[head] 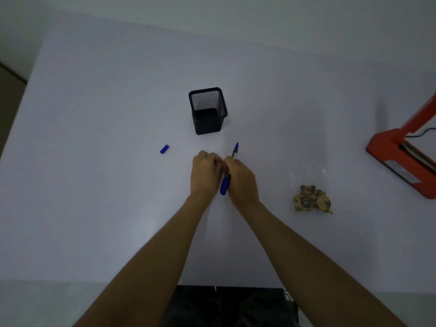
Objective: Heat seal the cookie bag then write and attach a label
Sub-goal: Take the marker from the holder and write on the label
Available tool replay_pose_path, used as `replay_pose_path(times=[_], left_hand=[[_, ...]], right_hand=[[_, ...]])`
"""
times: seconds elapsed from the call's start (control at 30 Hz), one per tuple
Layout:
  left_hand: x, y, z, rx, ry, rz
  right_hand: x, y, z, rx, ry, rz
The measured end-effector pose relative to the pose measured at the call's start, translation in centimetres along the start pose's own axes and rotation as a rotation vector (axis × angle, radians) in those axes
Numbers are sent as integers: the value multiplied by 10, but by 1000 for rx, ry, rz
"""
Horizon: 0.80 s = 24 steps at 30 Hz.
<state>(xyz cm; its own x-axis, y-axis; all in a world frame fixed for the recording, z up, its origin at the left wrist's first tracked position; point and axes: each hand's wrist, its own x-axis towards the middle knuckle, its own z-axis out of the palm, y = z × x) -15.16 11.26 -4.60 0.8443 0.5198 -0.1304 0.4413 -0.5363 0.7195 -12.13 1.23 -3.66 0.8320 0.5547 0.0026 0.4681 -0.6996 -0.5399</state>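
My right hand point(240, 179) holds a blue marker point(235, 151), its uncapped tip pointing away from me and its blue rear end sticking out below my fist. My left hand point(205, 172) is curled beside it, fingertips meeting the right hand's fingers; whatever is pinched there is hidden. The marker's blue cap point(164, 149) lies loose on the table to the left. A clear cookie bag point(311, 197) with brown cookies bunched at its near end lies flat to the right. The orange heat sealer point(401, 159) sits at the right edge, lever arm raised.
A black mesh pen holder point(207, 110) stands just beyond my hands, with nothing visible inside. The white table point(94, 185) reaches a wall at the back. The sealer's dark cord point(424, 133) trails off to the right. The near table edge runs just above my lap.
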Motion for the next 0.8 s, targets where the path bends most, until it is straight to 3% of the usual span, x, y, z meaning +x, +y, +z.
replay_pose_path(times=[0.33,0.47,0.63,0.7,0.8], left_hand=[[-40,-37,-7,446,-77,479],[-38,-41,-7,481,-71,502],[-41,-44,-4,510,-56,510],[-41,-44,-2,521,-56,500],[-41,-44,-1,542,-55,489]], right_hand=[[-1,1,2,-75,5,-58],[3,4,4,-14,24,-86],[12,2,1,325,147,-43],[18,-2,4,485,125,-35],[26,3,13,545,156,-30]])
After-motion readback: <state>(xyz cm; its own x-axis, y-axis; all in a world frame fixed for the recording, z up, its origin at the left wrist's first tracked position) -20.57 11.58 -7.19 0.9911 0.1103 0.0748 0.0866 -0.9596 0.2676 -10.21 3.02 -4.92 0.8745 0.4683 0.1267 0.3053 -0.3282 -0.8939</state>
